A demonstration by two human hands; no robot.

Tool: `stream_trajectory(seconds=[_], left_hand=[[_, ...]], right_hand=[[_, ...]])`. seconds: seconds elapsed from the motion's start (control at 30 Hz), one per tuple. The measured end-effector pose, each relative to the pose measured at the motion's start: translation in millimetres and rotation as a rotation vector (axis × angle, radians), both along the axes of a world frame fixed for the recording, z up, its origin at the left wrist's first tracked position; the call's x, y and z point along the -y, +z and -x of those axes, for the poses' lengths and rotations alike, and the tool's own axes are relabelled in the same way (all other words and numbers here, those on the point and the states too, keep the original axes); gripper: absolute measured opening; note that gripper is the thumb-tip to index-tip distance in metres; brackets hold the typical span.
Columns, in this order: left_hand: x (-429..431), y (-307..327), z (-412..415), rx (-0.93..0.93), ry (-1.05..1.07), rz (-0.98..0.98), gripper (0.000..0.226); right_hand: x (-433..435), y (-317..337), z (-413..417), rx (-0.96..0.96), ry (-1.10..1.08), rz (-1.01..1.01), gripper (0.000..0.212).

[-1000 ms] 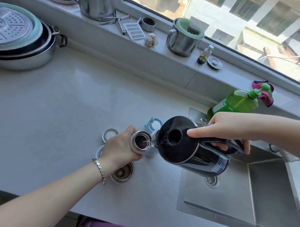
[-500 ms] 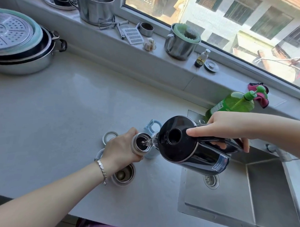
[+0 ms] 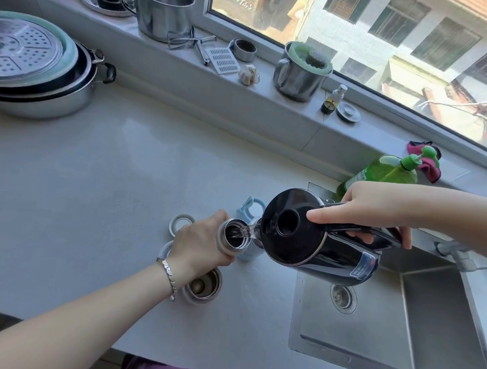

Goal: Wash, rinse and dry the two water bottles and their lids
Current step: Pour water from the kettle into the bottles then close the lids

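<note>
A pale, smooth counter runs to a steel sink. The left hand, forearm reaching in from the lower left, curls its fingers round a metal bottle, whose open round mouth shows past the knuckles. The right hand grips the handle of a tipped, glossy black kettle, forefinger straight along the lid. Water streams into the bottle's mouth. A second open bottle stands beside the left wrist.

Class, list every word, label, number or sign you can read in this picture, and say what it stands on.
No text reads clearly.
Blue sticker on the black kettle: print too blurred.
Label on the green soap bottle: too small.
Lettering on the outside wall: too faint.
</note>
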State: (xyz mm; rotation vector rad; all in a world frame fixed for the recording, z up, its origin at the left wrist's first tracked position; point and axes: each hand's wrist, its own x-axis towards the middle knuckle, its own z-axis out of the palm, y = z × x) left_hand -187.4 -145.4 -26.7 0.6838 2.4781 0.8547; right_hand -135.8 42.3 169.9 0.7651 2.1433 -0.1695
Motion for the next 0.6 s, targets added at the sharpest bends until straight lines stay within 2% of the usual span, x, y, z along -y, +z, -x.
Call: stream_trajectory(seconds=[0.6], left_hand=[[2.4, -1.1, 3.2, -0.025, 0.006, 0.002, 0.049]], right_hand=[[11.2, 5.9, 10.8, 0.026, 0.051, -0.088, 0.069]])
